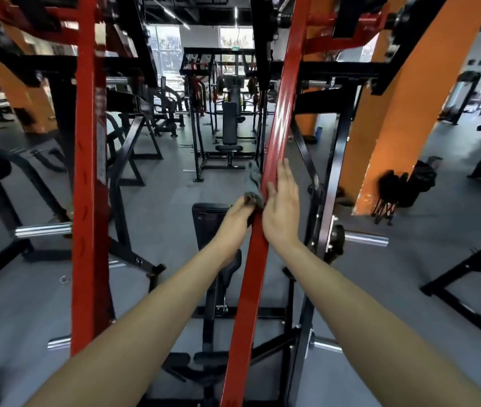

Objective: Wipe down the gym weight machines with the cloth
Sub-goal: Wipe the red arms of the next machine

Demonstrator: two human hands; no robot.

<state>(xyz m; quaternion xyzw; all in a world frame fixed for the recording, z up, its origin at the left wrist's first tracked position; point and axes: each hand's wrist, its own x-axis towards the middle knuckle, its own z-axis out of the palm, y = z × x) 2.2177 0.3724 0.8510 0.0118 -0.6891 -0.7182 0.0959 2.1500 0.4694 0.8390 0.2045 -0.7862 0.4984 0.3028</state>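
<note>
— Grey rubber floor (160, 201), orange pillars (395, 127), racks all the way to the windows. Where's the cloth (254, 180)?

— Bunched against the left flank of the slanted red bar (251, 274), about halfway up. It's grey, and the left hand (238, 214) grips its lower end, fingers curled round it.

— And the other of the two hands?

— The right hand (282, 201) lies flat on the bar's opposite side, fingers straight, holding nothing. I'd say it steadies the bar.

— How far along, then?

— Early, by my reckoning. One bar is being wiped at mid-height, and no streak or sheen tells me which stretch is done. The second red upright (86, 201), the black frame (330, 186), the chrome pegs (42, 230) and the padded seat (207, 218) have no cloth near them, and many more machines stand beyond.
</note>
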